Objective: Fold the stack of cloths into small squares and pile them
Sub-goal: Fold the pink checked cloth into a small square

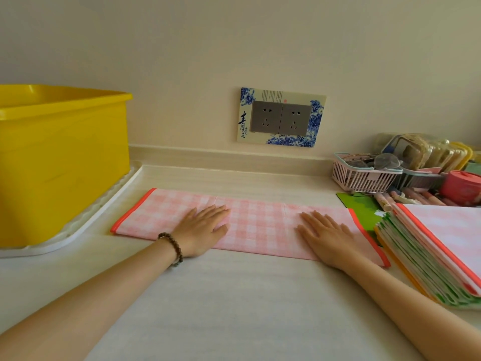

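Note:
A pink checked cloth (pixel 263 222) with orange edging lies on the pale counter (pixel 234 295), folded into a long strip running left to right. My left hand (pixel 201 230), with a bead bracelet on the wrist, rests flat on the strip left of centre, fingers spread. My right hand (pixel 328 237) lies flat on its right part, palm down. Neither hand holds anything. At the right edge sits the stack of cloths (pixel 432 256), pink checked on top with green and yellow edges below.
A big yellow tub (pixel 62 162) stands on a white tray (pixel 86 225) at the left. Against the wall are a double socket (pixel 281 118), a pink basket (pixel 364 175) of small items, a red container (pixel 462 188) and some pens. A green card (pixel 364 207) pokes from under the stack.

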